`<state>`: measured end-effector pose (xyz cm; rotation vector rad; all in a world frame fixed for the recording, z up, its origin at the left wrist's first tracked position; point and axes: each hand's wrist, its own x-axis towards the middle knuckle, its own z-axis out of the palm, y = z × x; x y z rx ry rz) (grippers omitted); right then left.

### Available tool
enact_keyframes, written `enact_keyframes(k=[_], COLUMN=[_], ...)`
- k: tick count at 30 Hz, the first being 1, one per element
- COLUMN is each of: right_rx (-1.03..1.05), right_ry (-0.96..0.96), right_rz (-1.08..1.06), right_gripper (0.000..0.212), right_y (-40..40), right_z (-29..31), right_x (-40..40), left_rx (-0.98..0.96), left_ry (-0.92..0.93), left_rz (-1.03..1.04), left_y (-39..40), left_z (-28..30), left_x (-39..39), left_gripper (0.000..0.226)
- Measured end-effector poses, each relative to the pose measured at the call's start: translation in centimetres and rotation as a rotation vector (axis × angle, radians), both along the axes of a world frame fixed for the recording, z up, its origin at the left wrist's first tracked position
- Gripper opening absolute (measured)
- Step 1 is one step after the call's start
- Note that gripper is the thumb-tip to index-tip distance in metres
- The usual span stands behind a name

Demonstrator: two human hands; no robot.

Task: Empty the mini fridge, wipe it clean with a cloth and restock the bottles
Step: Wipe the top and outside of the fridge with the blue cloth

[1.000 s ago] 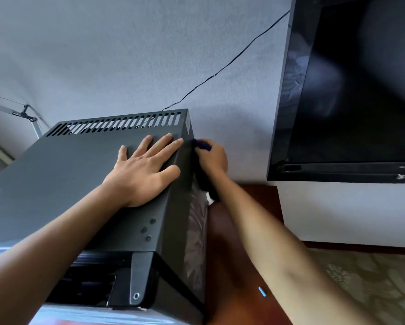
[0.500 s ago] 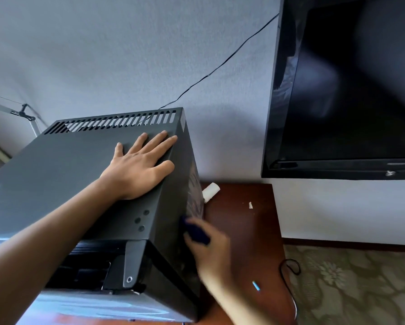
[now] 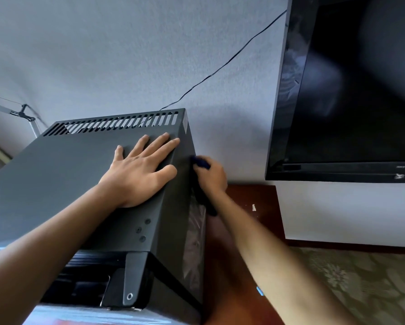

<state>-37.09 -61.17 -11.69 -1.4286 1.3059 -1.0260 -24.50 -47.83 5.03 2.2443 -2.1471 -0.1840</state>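
The dark grey mini fridge (image 3: 56,184) fills the lower left, seen from above, with vent slots along its back edge. My left hand (image 3: 138,172) lies flat on its top near the right edge, fingers spread and straight. My right hand (image 3: 212,177) holds a dark blue cloth (image 3: 200,163) against the upper back part of the fridge's right side wall. The cloth hangs down below the hand along that wall. No bottles are in view.
A black TV (image 3: 349,90) hangs on the grey wall at the right, close to my right hand. A thin black cable (image 3: 220,69) runs up the wall from behind the fridge. The fridge stands on a dark wooden surface (image 3: 250,200). Patterned carpet (image 3: 360,277) lies lower right.
My right hand has moved with the cloth from low and near on the fridge's right side back up to its far upper part. My left hand has stayed flat on top.
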Motion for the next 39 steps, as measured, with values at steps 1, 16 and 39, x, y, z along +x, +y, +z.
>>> enact_keyframes(k=[1, 16, 39], right_rx=[0.002, -0.138, -0.549], right_ry=[0.002, -0.229, -0.398], right_rz=[0.003, 0.035, -0.169], right_gripper=[0.033, 0.035, 0.029], right_y=[-2.6, 19.7, 26.1], right_z=[0.4, -5.3, 2.0], right_x=[0.6, -4.8, -2.6], left_rx=[-0.002, 0.005, -0.002], left_ry=[-0.001, 0.009, -0.015], left_rz=[-0.001, 0.003, 0.012], left_y=[0.0, -0.1, -0.1], left_z=[0.0, -0.1, 0.0], left_x=[0.0, 0.0, -0.2], left_gripper=[0.082, 0.083, 0.081])
